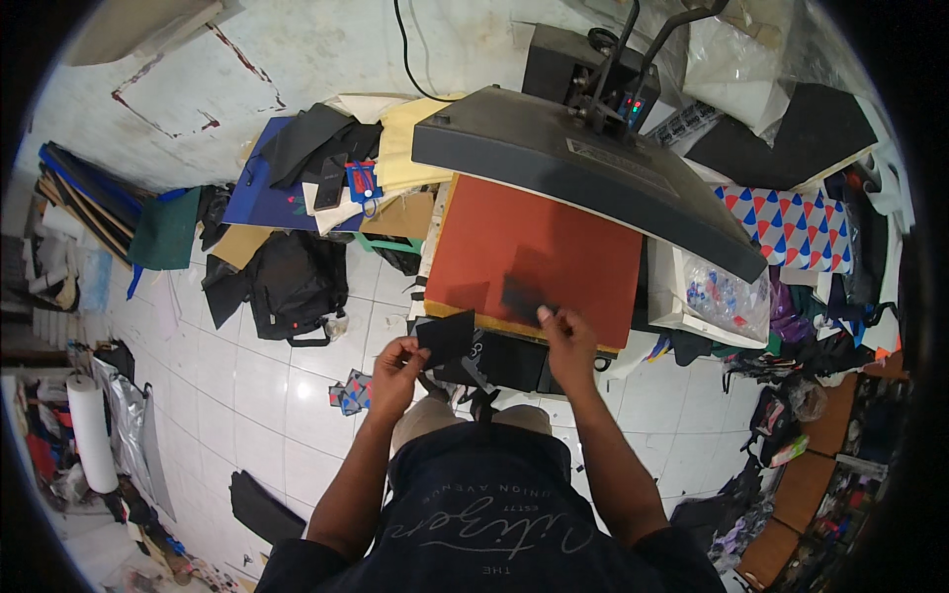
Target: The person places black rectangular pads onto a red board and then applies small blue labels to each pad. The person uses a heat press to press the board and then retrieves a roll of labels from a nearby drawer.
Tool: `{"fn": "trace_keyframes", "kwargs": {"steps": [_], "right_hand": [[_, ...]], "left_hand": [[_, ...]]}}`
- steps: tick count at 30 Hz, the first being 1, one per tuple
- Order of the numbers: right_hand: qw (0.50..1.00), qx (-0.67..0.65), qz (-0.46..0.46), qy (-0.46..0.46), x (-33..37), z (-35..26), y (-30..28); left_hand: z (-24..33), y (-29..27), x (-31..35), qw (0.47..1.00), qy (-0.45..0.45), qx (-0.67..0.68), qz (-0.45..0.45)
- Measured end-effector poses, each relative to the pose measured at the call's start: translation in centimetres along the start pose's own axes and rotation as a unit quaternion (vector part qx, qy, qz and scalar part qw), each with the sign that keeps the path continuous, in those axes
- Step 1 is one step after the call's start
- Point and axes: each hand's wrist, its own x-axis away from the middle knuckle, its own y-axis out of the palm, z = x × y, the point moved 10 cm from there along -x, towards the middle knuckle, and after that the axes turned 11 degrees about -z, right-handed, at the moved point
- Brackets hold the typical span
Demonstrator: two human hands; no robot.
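Between the fingers and thumb of my left hand [402,371] is a flat black rectangular piece [447,338], held just off the front left edge of the heat press. My right hand [567,339] pinches a second, smaller-looking dark piece [522,294] over the press's reddish-brown pad [554,237]; this piece is a little blurred. Whether it touches the pad I cannot tell. The heat press's grey upper plate [583,168] is raised and tilted above the back of the pad.
Left of the press, a phone [330,183], black sheets [311,143] and yellow sheets [413,138] lie piled. A black backpack [297,282] rests on the tiled floor. To the right stand a white tray [682,314] with a plastic bag [727,296] and patterned red-blue material [791,227].
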Motion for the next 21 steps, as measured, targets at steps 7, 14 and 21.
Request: {"fn": "trace_keyframes", "kwargs": {"steps": [7, 14, 21], "right_hand": [[0.954, 0.187, 0.017, -0.232, -3.7, -3.4, 0.7], [0.972, 0.166, -0.032, -0.164, -4.2, -1.3, 1.8], [0.983, 0.151, 0.008, -0.108, -4.7, 1.9, 1.5]], "left_hand": [[3.1, -3.1, -0.3, 0.994, 0.035, -0.056, 0.081], [0.8, -4.3, 0.6, 0.997, 0.001, 0.048, 0.060], [4.3, -1.1, -4.5, 0.998, 0.056, -0.034, -0.023]]}}
